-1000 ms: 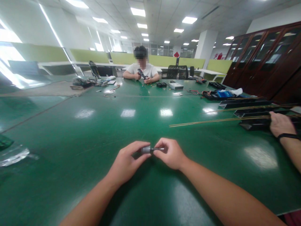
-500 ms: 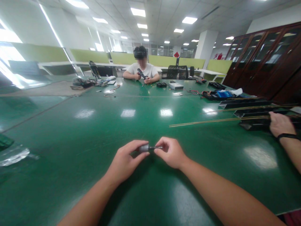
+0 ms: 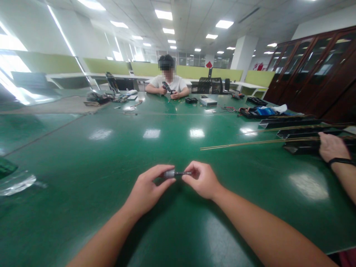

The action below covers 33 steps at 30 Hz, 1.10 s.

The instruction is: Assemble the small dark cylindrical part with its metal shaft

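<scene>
My left hand [image 3: 148, 191] has its thumb and fingers closed around a short grey cylinder [image 3: 169, 174]. From the cylinder's right end a thin dark shaft [image 3: 179, 173] points toward my right hand [image 3: 202, 180]. The thumb and forefinger of that hand pinch the far end of the shaft, whose tip is partly hidden by the fingers. The piece lies level between both hands, low over the green table [image 3: 155, 226]. Its exact kind cannot be made out.
Thin brass-coloured rods [image 3: 230, 145] reach in from the right across black metal channels [image 3: 300, 147], where another person's hand [image 3: 333, 148] rests. Opposite sits a person [image 3: 168, 82] holding a dark tool. Clear plastic [image 3: 18, 185] lies at the left, a tool tray [image 3: 258, 112] at the back right.
</scene>
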### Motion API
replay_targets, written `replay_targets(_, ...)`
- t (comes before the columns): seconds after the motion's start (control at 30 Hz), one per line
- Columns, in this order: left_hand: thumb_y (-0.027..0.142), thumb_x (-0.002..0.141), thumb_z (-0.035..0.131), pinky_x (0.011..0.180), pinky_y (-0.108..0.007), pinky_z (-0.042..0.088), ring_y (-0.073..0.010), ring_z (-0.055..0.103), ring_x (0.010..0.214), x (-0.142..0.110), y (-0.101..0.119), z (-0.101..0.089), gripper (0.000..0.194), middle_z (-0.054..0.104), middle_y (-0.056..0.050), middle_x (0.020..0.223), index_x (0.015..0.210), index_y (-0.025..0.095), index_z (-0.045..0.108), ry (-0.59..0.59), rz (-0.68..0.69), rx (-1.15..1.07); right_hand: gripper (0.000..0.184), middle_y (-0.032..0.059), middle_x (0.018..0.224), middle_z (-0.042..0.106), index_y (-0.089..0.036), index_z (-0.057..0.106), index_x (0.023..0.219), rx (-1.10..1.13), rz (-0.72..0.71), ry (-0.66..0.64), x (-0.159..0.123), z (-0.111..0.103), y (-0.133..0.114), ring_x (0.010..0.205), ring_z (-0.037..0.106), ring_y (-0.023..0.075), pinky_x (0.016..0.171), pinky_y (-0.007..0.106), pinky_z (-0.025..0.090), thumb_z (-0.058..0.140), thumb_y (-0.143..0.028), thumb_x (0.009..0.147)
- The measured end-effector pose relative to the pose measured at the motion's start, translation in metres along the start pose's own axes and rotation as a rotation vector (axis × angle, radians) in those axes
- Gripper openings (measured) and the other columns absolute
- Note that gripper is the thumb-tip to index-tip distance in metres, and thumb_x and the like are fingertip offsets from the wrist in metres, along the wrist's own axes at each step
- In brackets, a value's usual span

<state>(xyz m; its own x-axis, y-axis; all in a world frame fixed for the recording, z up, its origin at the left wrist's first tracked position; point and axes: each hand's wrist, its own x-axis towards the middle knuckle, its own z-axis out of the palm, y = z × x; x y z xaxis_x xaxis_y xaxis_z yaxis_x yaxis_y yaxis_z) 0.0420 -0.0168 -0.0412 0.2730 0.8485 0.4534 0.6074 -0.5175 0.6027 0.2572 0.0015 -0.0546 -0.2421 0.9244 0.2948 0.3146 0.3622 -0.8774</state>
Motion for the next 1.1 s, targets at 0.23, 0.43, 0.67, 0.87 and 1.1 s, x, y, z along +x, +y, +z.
replay_targets(0.23, 0.040, 0.087, 0.066, 0.088, -0.033, 0.057, -0.0198, 0.068, 0.095, -0.0006, 0.0006, -0.0004, 0.030, 0.071, -0.005, 0.106, 0.112, 0.024, 0.068, -0.005, 0.004, 0.011, 0.010, -0.0007, 0.065, 0.062, -0.017, 0.064, 0.075, 0.006, 0.019, 0.010, 0.0002, 0.0015, 0.0007, 0.057, 0.052, 0.0124, 0.055, 0.023, 0.040, 0.067, -0.026, 0.075)
replay_targets(0.43, 0.040, 0.086, 0.067, 0.088, -0.032, 0.057, -0.0196, 0.068, 0.095, -0.0006, 0.0008, -0.0013, 0.030, 0.071, -0.004, 0.106, 0.112, 0.024, 0.069, 0.013, 0.003, 0.000, 0.011, -0.0017, 0.062, 0.059, -0.017, 0.063, 0.073, 0.010, 0.035, 0.017, 0.0012, 0.0007, 0.0028, 0.055, 0.050, 0.0119, 0.053, 0.023, 0.038, 0.067, -0.027, 0.075)
replay_targets(0.67, 0.041, 0.086, 0.067, 0.089, -0.033, 0.056, -0.0200, 0.067, 0.096, -0.0003, 0.0004, -0.0015, 0.032, 0.071, -0.005, 0.107, 0.113, 0.023, 0.068, 0.008, -0.012, -0.002, 0.011, -0.0012, 0.062, 0.059, -0.016, 0.064, 0.073, 0.013, 0.034, 0.018, 0.0010, 0.0000, 0.0027, 0.055, 0.050, 0.0120, 0.053, 0.023, 0.038, 0.066, -0.027, 0.076)
replay_targets(0.87, 0.040, 0.086, 0.068, 0.088, -0.031, 0.056, -0.0183, 0.067, 0.094, 0.0004, 0.0013, -0.0024, 0.029, 0.071, -0.002, 0.106, 0.111, 0.026, 0.069, 0.017, -0.031, -0.017, 0.012, -0.0009, 0.062, 0.060, -0.016, 0.064, 0.074, 0.017, 0.045, 0.035, 0.0015, 0.0000, 0.0034, 0.055, 0.050, 0.0119, 0.052, 0.023, 0.038, 0.066, -0.028, 0.076)
replay_targets(1.1, 0.045, 0.083, 0.069, 0.088, -0.033, 0.054, -0.0202, 0.067, 0.093, 0.0008, 0.0016, -0.0053, 0.032, 0.071, -0.002, 0.106, 0.110, 0.027, 0.070, 0.023, -0.101, -0.027, 0.015, -0.0014, 0.059, 0.060, -0.017, 0.061, 0.074, 0.199, 0.089, 0.060, 0.0035, -0.0001, 0.0077, 0.053, 0.054, 0.0125, 0.052, 0.024, 0.041, 0.067, -0.030, 0.076)
